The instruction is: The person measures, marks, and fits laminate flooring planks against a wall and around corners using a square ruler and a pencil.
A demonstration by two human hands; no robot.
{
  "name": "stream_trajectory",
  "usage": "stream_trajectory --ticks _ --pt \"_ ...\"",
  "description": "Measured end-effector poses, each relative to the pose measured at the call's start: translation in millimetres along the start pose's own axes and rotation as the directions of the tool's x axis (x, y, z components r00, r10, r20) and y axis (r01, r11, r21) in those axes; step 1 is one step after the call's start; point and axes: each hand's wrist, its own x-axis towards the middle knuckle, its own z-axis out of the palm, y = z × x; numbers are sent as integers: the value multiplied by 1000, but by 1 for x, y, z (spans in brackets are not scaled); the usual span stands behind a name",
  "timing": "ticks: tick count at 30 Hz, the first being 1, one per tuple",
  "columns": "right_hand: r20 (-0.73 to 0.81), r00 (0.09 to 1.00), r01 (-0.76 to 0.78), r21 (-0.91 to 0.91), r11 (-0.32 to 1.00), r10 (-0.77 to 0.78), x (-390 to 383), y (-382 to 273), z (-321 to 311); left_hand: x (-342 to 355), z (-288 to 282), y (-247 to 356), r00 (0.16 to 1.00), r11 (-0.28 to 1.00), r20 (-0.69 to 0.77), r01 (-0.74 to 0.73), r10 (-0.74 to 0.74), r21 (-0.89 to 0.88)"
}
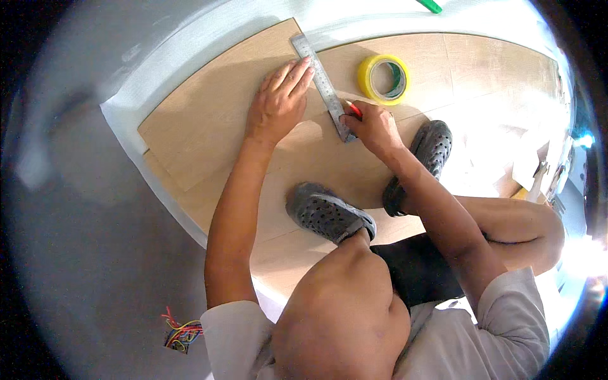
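A loose wood-look plank (202, 117) lies on the plank floor, its far edge close to the wall. Across its right end slants a steel ruler (324, 83); whether its near end carries a square's head is hard to tell under my fingers. My left hand (278, 104) lies flat on the plank, fingers stretched out, with the fingertips at the ruler's left edge. Gripped in my right hand (375, 126) is a red pencil (354, 110), held beside the ruler's near end. The thumb of that hand touches the ruler; the pencil's point is not clearly visible.
A yellow tape roll (365, 79) rests right of the ruler. My dark clogs (326, 212) stand on the floor planks (494, 69). Coloured wires (183, 332) poke from a wall box at lower left. A green object (430, 6) lies at the far edge. Strong glare covers the right side.
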Motion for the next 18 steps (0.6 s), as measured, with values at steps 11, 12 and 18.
stream_trajectory --ticks 11,12,18 --pt "9 1000 7 -35 999 -7 0 -4 -2 -1 3 -3 1000 1000 -14 -17 18 9" --pt "12 1000 4 -32 999 -4 0 -4 -3 -2 3 -2 1000 1000 -2 -11 11 13" --pt "3 1000 -3 -64 998 3 0 -4 -2 0 4 -1 1000 1000 -4 -4 4 8"
